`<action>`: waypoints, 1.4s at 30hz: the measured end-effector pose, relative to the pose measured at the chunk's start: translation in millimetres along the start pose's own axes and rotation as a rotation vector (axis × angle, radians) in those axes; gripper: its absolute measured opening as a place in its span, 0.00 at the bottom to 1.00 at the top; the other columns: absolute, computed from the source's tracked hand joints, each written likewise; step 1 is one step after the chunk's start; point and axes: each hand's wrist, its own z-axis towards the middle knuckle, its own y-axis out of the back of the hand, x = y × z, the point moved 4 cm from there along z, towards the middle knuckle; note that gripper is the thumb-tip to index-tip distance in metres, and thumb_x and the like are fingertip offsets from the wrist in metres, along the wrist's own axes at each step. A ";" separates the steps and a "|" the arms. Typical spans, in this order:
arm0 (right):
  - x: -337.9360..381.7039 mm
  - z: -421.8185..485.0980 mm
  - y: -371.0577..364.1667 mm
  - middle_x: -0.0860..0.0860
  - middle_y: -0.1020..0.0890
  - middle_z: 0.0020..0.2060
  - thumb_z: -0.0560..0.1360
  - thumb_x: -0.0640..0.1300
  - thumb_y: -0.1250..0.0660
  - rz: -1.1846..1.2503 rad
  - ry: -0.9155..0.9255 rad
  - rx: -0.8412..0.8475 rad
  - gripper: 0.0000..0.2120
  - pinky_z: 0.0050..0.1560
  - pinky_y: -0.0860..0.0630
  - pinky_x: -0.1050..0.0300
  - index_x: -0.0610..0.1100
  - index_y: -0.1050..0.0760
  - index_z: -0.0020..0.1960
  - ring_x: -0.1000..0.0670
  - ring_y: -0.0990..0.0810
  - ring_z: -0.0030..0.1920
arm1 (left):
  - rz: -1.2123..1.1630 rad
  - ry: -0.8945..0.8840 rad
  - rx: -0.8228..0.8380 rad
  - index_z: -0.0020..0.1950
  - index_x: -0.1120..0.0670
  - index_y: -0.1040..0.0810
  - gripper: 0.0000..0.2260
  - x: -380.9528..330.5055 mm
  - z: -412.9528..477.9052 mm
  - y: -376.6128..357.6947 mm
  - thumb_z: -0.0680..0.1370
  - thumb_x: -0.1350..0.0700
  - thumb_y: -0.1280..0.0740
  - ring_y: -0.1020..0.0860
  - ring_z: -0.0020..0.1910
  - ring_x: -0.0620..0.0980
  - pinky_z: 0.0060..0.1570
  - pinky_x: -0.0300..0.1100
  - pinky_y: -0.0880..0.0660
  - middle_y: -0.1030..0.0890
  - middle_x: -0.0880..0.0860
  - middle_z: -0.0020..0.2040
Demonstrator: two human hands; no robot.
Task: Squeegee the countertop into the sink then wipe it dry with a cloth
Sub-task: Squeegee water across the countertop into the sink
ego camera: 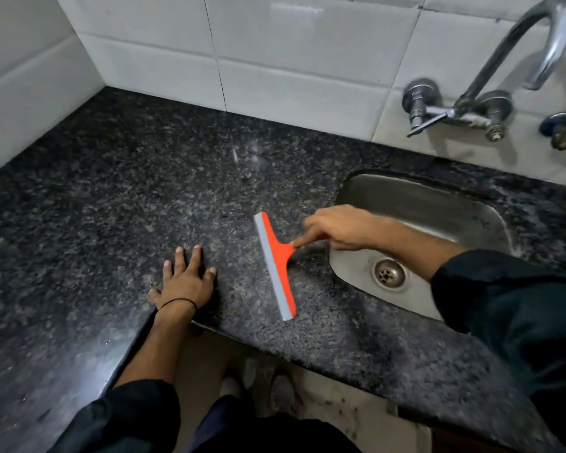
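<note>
While you brace with your left hand (185,282), flat and spread on the countertop (111,197) and gripping nothing, note the following. Squeegee (276,266): orange, grey blade down on the granite, between that hand and the sink (438,204). Long axis runs far-left to near-right; handle points right, toward the basin. Right hand (339,228): closed on the handle, forefinger extended along it. Recommended: keep even pressure and pull straight over the sink's rim.
</note>
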 end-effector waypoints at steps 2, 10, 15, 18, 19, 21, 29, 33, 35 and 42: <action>-20.5 -33.1 -10.2 0.54 0.24 0.50 0.70 0.40 0.43 -0.065 -0.054 -0.009 0.32 0.47 0.26 0.49 0.64 0.31 0.71 0.47 0.24 0.51 | 0.005 -0.001 0.000 0.79 0.37 0.54 0.28 0.1 -0.8 -0.4 0.81 0.37 0.48 0.57 0.80 0.52 0.72 0.68 0.50 0.60 0.44 0.81; -56.3 -108.3 -12.8 0.59 0.26 0.48 0.68 0.36 0.40 -0.235 -0.234 0.061 0.39 0.47 0.26 0.51 0.70 0.38 0.71 0.51 0.26 0.47 | -0.038 0.007 0.000 0.79 0.39 0.53 0.27 -7.2 -2.1 -1.0 0.82 0.41 0.47 0.57 0.80 0.54 0.70 0.71 0.52 0.59 0.46 0.81; -52.1 -107.9 0.2 0.58 0.26 0.49 0.71 0.36 0.41 -0.349 -0.290 0.124 0.37 0.48 0.27 0.52 0.69 0.37 0.71 0.51 0.26 0.48 | -0.021 -0.070 0.036 0.79 0.41 0.51 0.29 3.6 5.5 4.2 0.81 0.41 0.44 0.54 0.80 0.56 0.71 0.70 0.47 0.56 0.47 0.81; -58.3 -112.0 16.2 0.59 0.25 0.52 0.75 0.41 0.41 -0.378 -0.346 0.185 0.32 0.50 0.25 0.50 0.71 0.38 0.70 0.51 0.25 0.52 | -0.065 -0.142 0.051 0.79 0.45 0.45 0.28 9.8 7.1 13.5 0.81 0.45 0.41 0.49 0.79 0.58 0.73 0.64 0.43 0.51 0.50 0.81; -58.1 -111.2 23.1 0.59 0.25 0.54 0.76 0.42 0.41 -0.385 -0.355 0.193 0.31 0.52 0.25 0.50 0.72 0.39 0.70 0.50 0.24 0.53 | -0.085 -0.167 0.039 0.79 0.47 0.42 0.27 11.0 4.7 18.1 0.81 0.47 0.40 0.45 0.78 0.59 0.73 0.59 0.40 0.48 0.52 0.81; -51.2 -103.6 42.6 0.57 0.24 0.55 0.75 0.43 0.40 -0.384 -0.372 0.151 0.32 0.53 0.25 0.50 0.75 0.40 0.69 0.48 0.24 0.54 | -0.156 -0.206 -0.011 0.78 0.49 0.37 0.24 15.4 -1.3 27.9 0.81 0.49 0.39 0.34 0.73 0.59 0.70 0.51 0.34 0.39 0.54 0.79; 54.2 13.2 70.3 0.54 0.24 0.51 0.71 0.38 0.39 -0.183 -0.174 -0.069 0.34 0.49 0.24 0.45 0.66 0.33 0.71 0.47 0.24 0.54 | -0.278 -0.124 -0.340 0.63 0.52 0.21 0.14 90.7 -37.6 48.1 0.80 0.52 0.38 0.22 0.57 0.59 0.55 0.51 0.25 0.20 0.56 0.61; 122.1 86.0 57.2 0.53 0.24 0.52 0.73 0.37 0.40 -0.199 -0.031 -0.116 0.32 0.49 0.24 0.47 0.65 0.33 0.71 0.46 0.24 0.54 | -0.084 -0.002 -0.235 0.74 0.47 0.33 0.21 129.0 -37.5 33.2 0.81 0.46 0.44 0.35 0.73 0.57 0.69 0.62 0.39 0.37 0.53 0.77; 150.7 111.3 54.3 0.53 0.24 0.53 0.75 0.37 0.41 -0.228 0.004 -0.135 0.31 0.49 0.27 0.47 0.63 0.33 0.71 0.45 0.24 0.54 | -0.106 0.028 -0.141 0.79 0.44 0.44 0.25 136.9 -37.5 23.3 0.82 0.43 0.47 0.47 0.79 0.55 0.72 0.65 0.47 0.49 0.50 0.81; 140.2 93.5 23.0 0.52 0.25 0.55 0.74 0.38 0.43 -0.254 -0.002 -0.067 0.32 0.46 0.35 0.54 0.62 0.36 0.74 0.46 0.26 0.53 | -0.136 -0.005 -0.122 0.80 0.43 0.50 0.26 142.5 -38.8 18.3 0.83 0.44 0.47 0.55 0.80 0.52 0.74 0.65 0.52 0.56 0.48 0.81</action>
